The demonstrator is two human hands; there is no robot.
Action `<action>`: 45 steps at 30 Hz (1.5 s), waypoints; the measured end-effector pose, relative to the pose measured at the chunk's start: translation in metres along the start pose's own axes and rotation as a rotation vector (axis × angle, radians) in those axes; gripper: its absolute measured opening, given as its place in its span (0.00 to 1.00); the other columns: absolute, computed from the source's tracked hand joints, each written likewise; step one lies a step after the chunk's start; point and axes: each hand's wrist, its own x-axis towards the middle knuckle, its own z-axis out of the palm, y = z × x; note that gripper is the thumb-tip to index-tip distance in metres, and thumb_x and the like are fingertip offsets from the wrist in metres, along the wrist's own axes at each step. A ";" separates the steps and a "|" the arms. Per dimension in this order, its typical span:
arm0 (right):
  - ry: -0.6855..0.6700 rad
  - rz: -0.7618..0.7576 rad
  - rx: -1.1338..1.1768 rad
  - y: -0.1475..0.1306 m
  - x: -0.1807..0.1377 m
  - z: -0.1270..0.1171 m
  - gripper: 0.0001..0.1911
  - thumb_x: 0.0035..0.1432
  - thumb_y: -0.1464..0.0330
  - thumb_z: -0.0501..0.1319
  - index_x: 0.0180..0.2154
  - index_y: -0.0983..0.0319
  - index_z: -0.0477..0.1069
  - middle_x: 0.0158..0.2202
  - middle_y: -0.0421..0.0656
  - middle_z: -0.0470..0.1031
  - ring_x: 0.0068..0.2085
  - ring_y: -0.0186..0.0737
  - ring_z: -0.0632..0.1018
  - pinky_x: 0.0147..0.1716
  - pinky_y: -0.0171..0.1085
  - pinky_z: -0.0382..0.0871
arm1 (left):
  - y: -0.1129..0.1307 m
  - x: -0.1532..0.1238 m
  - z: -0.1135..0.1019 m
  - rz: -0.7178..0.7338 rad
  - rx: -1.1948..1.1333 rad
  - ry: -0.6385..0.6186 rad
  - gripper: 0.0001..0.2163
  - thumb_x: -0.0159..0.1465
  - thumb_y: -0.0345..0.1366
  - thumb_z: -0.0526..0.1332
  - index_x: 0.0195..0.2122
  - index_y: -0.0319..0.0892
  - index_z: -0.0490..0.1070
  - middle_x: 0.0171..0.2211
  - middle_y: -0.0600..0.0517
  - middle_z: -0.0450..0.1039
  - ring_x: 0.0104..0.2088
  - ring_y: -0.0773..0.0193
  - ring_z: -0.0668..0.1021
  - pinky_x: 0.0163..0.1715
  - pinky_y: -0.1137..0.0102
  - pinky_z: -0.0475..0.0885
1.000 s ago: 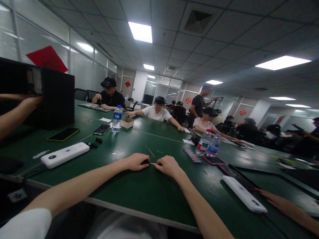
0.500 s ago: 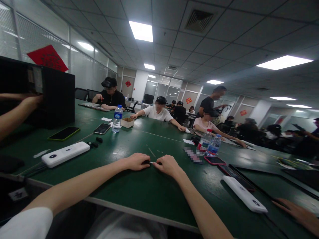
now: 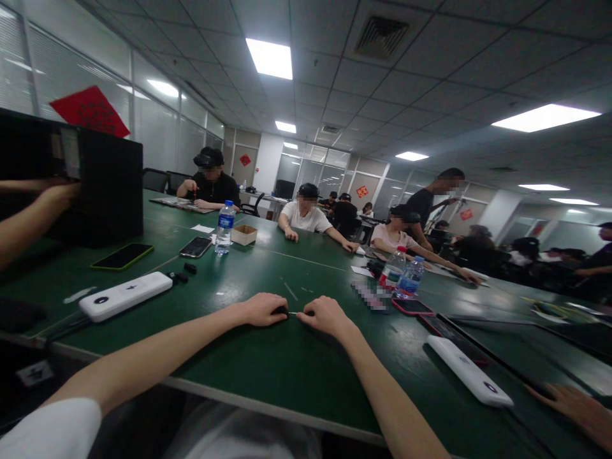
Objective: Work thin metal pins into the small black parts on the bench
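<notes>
Both my hands rest on the green table (image 3: 268, 363), fingers curled and nearly touching. My left hand (image 3: 262, 309) and my right hand (image 3: 326, 316) each pinch one end of a thin pale wire-like piece (image 3: 292, 313) stretched between them just above the table top. A small dark part shows at my left fingertips; I cannot make out what it is. Two short thin pieces (image 3: 291, 291) lie on the table just beyond my hands.
A white power bank (image 3: 125, 296) lies at left, another white power bank (image 3: 469, 371) at right. Phones (image 3: 122, 256), a water bottle (image 3: 224, 229), a small cardboard box (image 3: 244, 234) and a black case (image 3: 90, 185) held by another person's hand stand farther off. A neighbour's hand (image 3: 574, 408) rests at lower right. Several people sit along the far side.
My hands have stayed in place on the thin piece. The neighbour's hand at lower right has drawn back, and a standing person in the background has walked to the right.
</notes>
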 end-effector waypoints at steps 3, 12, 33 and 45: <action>0.001 -0.003 -0.011 0.000 0.000 0.001 0.25 0.61 0.48 0.49 0.35 0.55 0.79 0.33 0.43 0.80 0.37 0.41 0.78 0.34 0.32 0.64 | -0.001 0.001 0.001 -0.001 0.010 0.003 0.11 0.65 0.42 0.55 0.45 0.44 0.68 0.41 0.49 0.74 0.40 0.59 0.76 0.38 0.69 0.68; -0.029 0.016 0.006 0.000 0.000 -0.001 0.24 0.61 0.49 0.50 0.37 0.54 0.79 0.35 0.43 0.80 0.37 0.41 0.78 0.35 0.32 0.64 | -0.001 0.001 0.000 -0.007 -0.004 0.001 0.12 0.66 0.43 0.55 0.45 0.44 0.68 0.42 0.49 0.74 0.40 0.59 0.76 0.38 0.69 0.68; 0.022 0.015 -0.033 -0.005 0.000 0.004 0.27 0.62 0.48 0.46 0.35 0.56 0.78 0.33 0.44 0.79 0.37 0.41 0.77 0.35 0.33 0.64 | -0.002 0.001 0.000 -0.006 0.012 0.006 0.11 0.65 0.42 0.55 0.45 0.44 0.69 0.41 0.49 0.75 0.40 0.58 0.77 0.37 0.68 0.68; -0.010 0.020 0.022 -0.007 -0.003 0.001 0.26 0.63 0.49 0.47 0.36 0.56 0.77 0.35 0.44 0.79 0.37 0.39 0.77 0.35 0.32 0.64 | 0.000 0.000 -0.003 -0.041 -0.015 -0.022 0.11 0.65 0.42 0.55 0.45 0.44 0.69 0.42 0.49 0.75 0.41 0.59 0.76 0.40 0.68 0.69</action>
